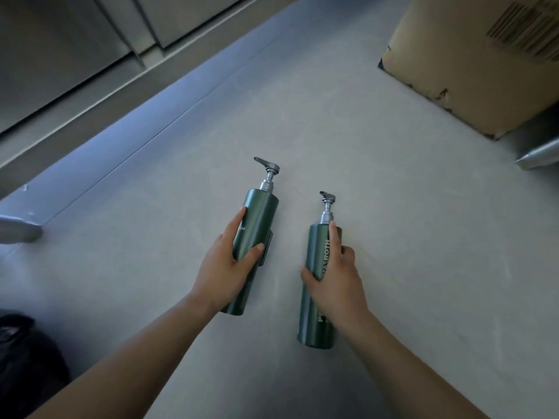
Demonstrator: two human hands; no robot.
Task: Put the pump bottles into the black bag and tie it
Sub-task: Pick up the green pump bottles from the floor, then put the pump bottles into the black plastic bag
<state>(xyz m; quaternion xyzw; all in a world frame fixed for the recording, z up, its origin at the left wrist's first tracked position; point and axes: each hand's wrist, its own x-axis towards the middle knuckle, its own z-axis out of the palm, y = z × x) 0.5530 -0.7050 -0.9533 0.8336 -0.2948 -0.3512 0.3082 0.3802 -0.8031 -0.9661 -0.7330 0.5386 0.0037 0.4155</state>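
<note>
Below, a pale grey floor (393, 237) runs to cabinet fronts (60, 40) along its far-left edge, where a bluish strip of light (121, 128) glows at their foot. The left hand (222, 267) has its grip wrapped round one green pump bottle (260, 219). The right hand (335, 279) holds a second pump bottle (314, 322) just beside it, forefinger stretched along the body. Whether they rest on the floor I cannot tell. A black bag (27, 358) sits at the near-left corner, a cardboard box (472, 62) at the far right.

left bottle (263, 216): dark green, silver pump, gripped | right bottle (311, 328): same, white lettering, gripped
</note>
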